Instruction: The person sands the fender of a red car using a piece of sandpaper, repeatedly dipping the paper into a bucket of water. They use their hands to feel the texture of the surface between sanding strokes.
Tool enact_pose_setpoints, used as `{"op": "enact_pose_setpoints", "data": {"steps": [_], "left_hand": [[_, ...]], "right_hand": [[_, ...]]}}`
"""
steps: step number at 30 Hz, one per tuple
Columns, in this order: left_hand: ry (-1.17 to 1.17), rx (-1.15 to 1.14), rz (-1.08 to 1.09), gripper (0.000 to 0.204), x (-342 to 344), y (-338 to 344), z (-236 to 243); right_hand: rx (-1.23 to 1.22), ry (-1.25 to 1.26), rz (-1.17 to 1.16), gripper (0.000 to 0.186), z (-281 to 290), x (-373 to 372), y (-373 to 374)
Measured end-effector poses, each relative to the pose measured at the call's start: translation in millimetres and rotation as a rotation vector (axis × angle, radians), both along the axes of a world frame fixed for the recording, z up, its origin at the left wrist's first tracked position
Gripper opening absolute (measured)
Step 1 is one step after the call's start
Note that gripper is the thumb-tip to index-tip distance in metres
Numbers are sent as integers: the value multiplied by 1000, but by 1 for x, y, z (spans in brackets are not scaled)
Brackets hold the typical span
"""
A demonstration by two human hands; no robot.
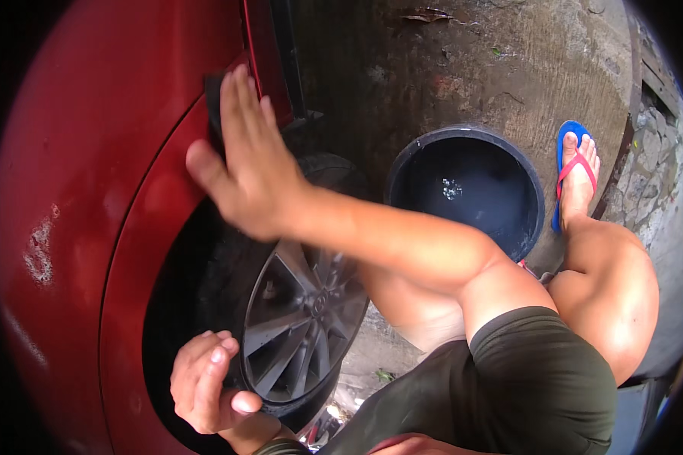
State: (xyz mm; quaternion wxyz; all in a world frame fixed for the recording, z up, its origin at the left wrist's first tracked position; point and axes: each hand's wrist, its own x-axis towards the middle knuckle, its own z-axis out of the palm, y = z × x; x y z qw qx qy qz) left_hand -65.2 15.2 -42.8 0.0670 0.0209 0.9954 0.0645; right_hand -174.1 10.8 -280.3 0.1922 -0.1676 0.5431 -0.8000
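Note:
My right hand (247, 163) reaches across to a red car (61, 167), its fingers extended over a dark pad (212, 95) against the bodywork above the wheel arch; much of the pad is hidden behind them. Low in the picture, my left hand (209, 379) is loosely curled with the thumb apart and nothing visible in it, beside the tyre and silver alloy wheel (303, 318). Pale scuffed patches (42, 246) mark the red paint at the left.
A black tub (478, 186) of dark liquid stands right of the wheel on wet, worn concrete (470, 61). My foot in a blue flip-flop (573, 171) rests beyond it, near a rough stone edge (653, 152) at the right. My bent legs fill the lower right.

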Motion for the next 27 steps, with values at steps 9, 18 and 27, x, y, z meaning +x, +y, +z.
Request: {"op": "enact_pose_setpoints", "data": {"steps": [9,18,27], "left_hand": [[23,-4,9,69,0,-1,-1],[-14,126,-45,71,4,-7,8],[-28,127,-54,72,2,-9,4]], "right_hand": [[34,94,-71,103,6,-3,-4],[0,265,-41,115,5,26,7],[-12,265,-30,113,9,37,12]]}}
